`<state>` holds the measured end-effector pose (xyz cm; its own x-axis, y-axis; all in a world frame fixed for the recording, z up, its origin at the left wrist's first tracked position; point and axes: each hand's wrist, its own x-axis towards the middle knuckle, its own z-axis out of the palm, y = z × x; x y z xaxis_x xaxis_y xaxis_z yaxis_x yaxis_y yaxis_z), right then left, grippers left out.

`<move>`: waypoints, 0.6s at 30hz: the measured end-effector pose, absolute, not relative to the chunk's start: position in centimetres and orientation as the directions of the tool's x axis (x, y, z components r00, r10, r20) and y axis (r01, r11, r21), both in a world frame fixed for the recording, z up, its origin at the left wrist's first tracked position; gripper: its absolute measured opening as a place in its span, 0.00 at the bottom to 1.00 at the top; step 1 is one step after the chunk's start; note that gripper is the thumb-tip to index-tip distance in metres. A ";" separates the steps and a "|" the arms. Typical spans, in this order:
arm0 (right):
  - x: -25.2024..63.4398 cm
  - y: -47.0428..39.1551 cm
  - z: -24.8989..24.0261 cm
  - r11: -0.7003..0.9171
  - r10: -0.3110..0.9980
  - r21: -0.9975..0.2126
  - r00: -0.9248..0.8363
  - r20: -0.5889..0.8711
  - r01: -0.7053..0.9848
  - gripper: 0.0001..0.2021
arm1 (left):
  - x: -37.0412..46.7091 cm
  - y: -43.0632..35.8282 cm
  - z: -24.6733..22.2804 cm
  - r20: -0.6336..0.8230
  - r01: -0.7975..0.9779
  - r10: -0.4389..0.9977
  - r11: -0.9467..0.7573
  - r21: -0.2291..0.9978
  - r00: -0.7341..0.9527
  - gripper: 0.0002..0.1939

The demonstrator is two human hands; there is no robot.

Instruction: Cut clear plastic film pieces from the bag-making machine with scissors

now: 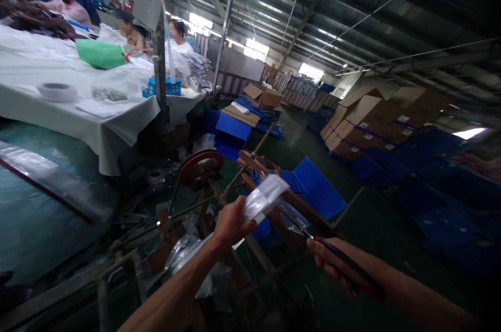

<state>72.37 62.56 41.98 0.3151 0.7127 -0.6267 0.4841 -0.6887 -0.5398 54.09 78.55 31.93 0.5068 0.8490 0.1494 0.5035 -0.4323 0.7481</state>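
Right by the red wheel (pixel 200 168), here is the left hand (pixel 233 222), just to its right and a little lower, fingers closed around a folded strip of clear plastic (pixel 266 196)! The strip pokes up and away from the fist, its far end over the wooden frame (pixel 301 201) that slants down to the right of the wheel. And over on the right, farther from the wheel, the right hand (pixel 336 264) is wrapped around the red-and-black handles of a long-bladed cutting tool (pixel 340 256), its thin metal part pointing up and back towards the strip; whether the blades are parted, or touch the plastic, I cannot tell. Below the wheel, a shiny heap of clear plastic (pixel 188 253) lies behind the left forearm. Right of the wheel, past the frame, blue panels (pixel 319 191) stand folded open, and beyond the wheel sits a blue box (pixel 234 131) with cardboard on top. Up and left of the wheel it's the white-covered table (pixel 129 126), carrying a green bag (pixel 99 54), a roll (pixel 57 92) and a blue basket (pixel 172 86), with people (pixel 131 32) along its far side. Far right of the wheel, big brown cartons (pixel 371 118) rise in a leaning-looking stack!
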 end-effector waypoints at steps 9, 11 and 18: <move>72.5 63.8 41.3 -0.675 0.720 -0.567 0.257 -0.644 0.472 0.27 | 54.0 78.4 32.5 0.135 0.515 0.848 -0.429 0.742 0.512 0.14; 72.7 63.6 41.0 -0.667 0.727 -0.566 0.255 -0.637 0.485 0.27 | 54.1 78.4 32.5 0.126 0.526 0.851 -0.424 0.737 0.509 0.14; 72.5 63.2 40.5 -0.655 0.737 -0.549 0.278 -0.616 0.519 0.26 | 54.1 78.4 32.6 0.116 0.528 0.851 -0.418 0.740 0.512 0.15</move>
<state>72.54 63.19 40.54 0.2783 0.7373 -0.6156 0.5195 -0.6546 -0.5492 54.11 78.45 32.55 0.5117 0.8513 0.1158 0.5276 -0.4177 0.7397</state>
